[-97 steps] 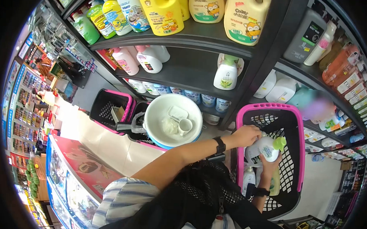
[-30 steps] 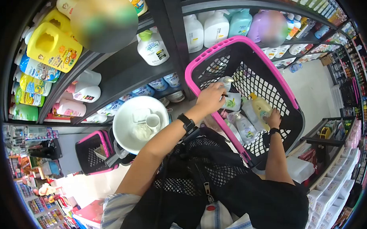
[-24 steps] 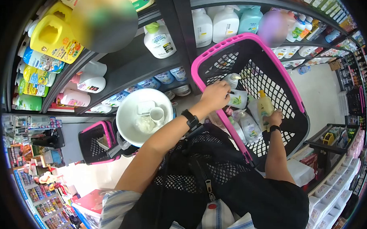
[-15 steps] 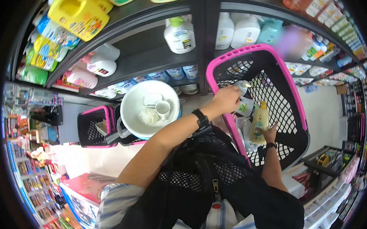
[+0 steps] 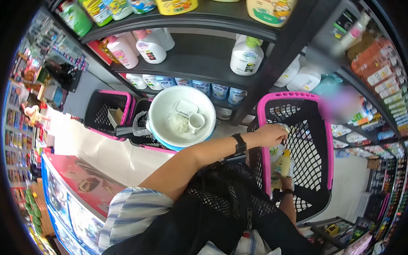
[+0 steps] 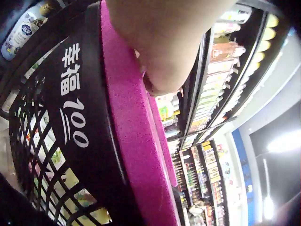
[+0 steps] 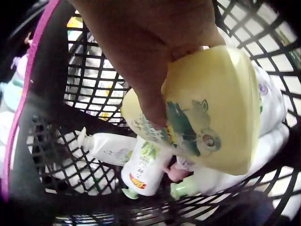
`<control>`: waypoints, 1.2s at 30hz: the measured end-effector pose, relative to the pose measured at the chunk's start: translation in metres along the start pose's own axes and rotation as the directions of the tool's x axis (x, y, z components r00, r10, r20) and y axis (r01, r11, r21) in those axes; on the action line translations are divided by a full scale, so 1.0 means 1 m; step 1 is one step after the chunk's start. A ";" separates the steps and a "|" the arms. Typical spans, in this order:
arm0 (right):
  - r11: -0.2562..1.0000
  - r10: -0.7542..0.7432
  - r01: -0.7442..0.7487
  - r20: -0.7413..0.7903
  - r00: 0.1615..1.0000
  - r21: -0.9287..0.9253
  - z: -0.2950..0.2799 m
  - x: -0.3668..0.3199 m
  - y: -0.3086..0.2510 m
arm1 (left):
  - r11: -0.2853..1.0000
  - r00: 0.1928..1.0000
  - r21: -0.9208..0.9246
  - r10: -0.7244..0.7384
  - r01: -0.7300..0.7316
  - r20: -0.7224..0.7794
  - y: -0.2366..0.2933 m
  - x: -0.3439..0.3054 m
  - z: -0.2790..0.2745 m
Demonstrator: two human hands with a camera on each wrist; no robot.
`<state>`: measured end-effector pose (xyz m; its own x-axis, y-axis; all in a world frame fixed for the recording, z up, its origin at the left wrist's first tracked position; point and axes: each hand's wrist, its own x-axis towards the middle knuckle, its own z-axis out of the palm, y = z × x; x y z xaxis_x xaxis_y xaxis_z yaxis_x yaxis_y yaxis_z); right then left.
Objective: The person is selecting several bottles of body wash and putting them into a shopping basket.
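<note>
In the head view, a large black mesh basket (image 5: 330, 145) with a pink rim holds several bottles. My right hand (image 5: 284, 180) is down inside it, gripping a pale yellow pump bottle (image 5: 281, 162). The right wrist view shows the thumb across this yellow bottle (image 7: 211, 113), which has a green cartoon animal printed on it. White bottles lie below it, among them a white bottle with a green top (image 7: 145, 167) and a slim white pump bottle (image 7: 112, 148). My left hand (image 5: 272, 135) reaches over the basket's near side; its fingertips are hidden, and I cannot tell whether they hold anything.
A white basin (image 5: 161, 126) holding a cup and a white box sits on a smaller basket to the left. Another pink-rimmed basket (image 5: 93, 112) stands beyond it. Dark shelves (image 5: 193, 59) of bottles rise close ahead. A red-topped freezer (image 5: 87, 177) is at lower left.
Earlier both hands were on a white pump bottle with a green top; since then the right hand has held the yellow bottle, now nearer the basket's left side. The head view has swung.
</note>
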<state>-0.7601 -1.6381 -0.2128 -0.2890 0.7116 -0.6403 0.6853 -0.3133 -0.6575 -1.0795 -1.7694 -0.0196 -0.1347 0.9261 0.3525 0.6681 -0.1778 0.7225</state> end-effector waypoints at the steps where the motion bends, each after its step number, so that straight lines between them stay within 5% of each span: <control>1: 0.995 -0.016 0.014 0.018 1.000 0.099 0.003 -0.015 -0.007 | 1.000 1.000 0.006 -0.004 0.004 -0.023 0.004 -0.002 -0.007; 3: 0.989 0.024 -0.033 0.065 0.998 0.144 0.002 -0.040 -0.020 | 0.969 0.987 -0.242 -0.082 0.046 -0.140 0.016 -0.009 -0.023; 5: 0.975 0.069 -0.092 0.116 0.991 0.200 0.004 -0.058 -0.026 | 0.969 0.975 -0.246 -0.067 0.013 -0.211 0.015 -0.020 -0.035; 7: 0.898 -0.066 0.016 0.100 0.993 0.440 0.008 -0.076 -0.033 | 0.938 0.958 -0.284 -0.247 0.199 -0.144 0.021 -0.034 -0.054; 11: 0.802 -0.358 0.290 0.031 0.933 0.522 -0.004 -0.105 -0.094 | 0.918 0.940 -0.286 -0.319 0.276 -0.118 0.015 -0.051 -0.058; 15: 0.671 -0.612 0.569 -0.078 0.787 0.476 -0.019 -0.112 -0.150 | 0.906 0.947 -0.291 -0.321 0.307 0.000 0.037 -0.055 -0.064; 19: 0.578 -0.726 0.663 -0.070 0.684 0.475 0.000 -0.154 -0.231 | 0.889 0.966 -0.419 -0.242 0.185 -0.087 0.053 -0.047 -0.067; 21: 0.510 -0.822 0.724 0.015 0.569 0.466 0.027 -0.180 -0.268 | 0.938 0.922 -0.347 -0.136 0.001 -0.363 0.068 -0.043 -0.089; 23: 0.490 -0.846 0.734 0.054 0.530 0.471 0.052 -0.189 -0.289 | 0.797 0.973 -0.594 -0.206 0.105 -0.104 0.065 -0.053 -0.121; 25: 0.489 -0.852 0.715 0.099 0.514 0.499 0.079 -0.195 -0.302 | 0.696 0.953 -0.683 -0.303 0.222 0.001 0.056 -0.066 -0.141; 27: 0.502 -0.852 0.696 0.156 0.500 0.514 0.106 -0.196 -0.306 | 0.706 0.942 -0.694 -0.312 0.143 -0.124 0.059 -0.074 -0.155; 29: 0.488 -0.871 0.762 0.177 0.459 0.426 0.130 -0.188 -0.301 | 0.828 0.949 -0.509 -0.308 0.234 -0.064 0.043 -0.082 -0.161; 30: 0.517 -0.850 0.729 0.167 0.500 0.449 0.141 -0.179 -0.292 | 0.836 0.952 -0.497 -0.301 0.232 -0.061 0.037 -0.087 -0.161; 33: 0.516 -0.856 0.777 0.254 0.450 0.360 0.153 -0.167 -0.291 | 0.848 0.902 -0.437 -0.401 0.300 -0.160 0.027 -0.099 -0.156; 34: 0.417 -0.864 0.909 0.320 0.388 0.023 0.142 -0.181 -0.303 | 0.854 0.868 -0.402 -0.443 0.331 -0.224 0.023 -0.101 -0.155; 35: 0.420 -0.867 0.907 0.309 0.392 0.028 0.136 -0.187 -0.305 | 0.856 0.831 -0.367 -0.477 0.364 -0.288 0.018 -0.103 -0.156; 36: 0.296 -0.884 0.935 0.315 0.346 -0.196 0.130 -0.190 -0.305 | 0.858 0.805 -0.325 -0.496 0.397 -0.327 0.012 -0.104 -0.160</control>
<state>-1.0013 -1.7595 0.0578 -0.9164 0.3248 0.2339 0.0638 0.6954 -0.7158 -1.1749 -1.9207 0.0477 -0.6786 0.7247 0.1198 0.2822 0.1067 0.9534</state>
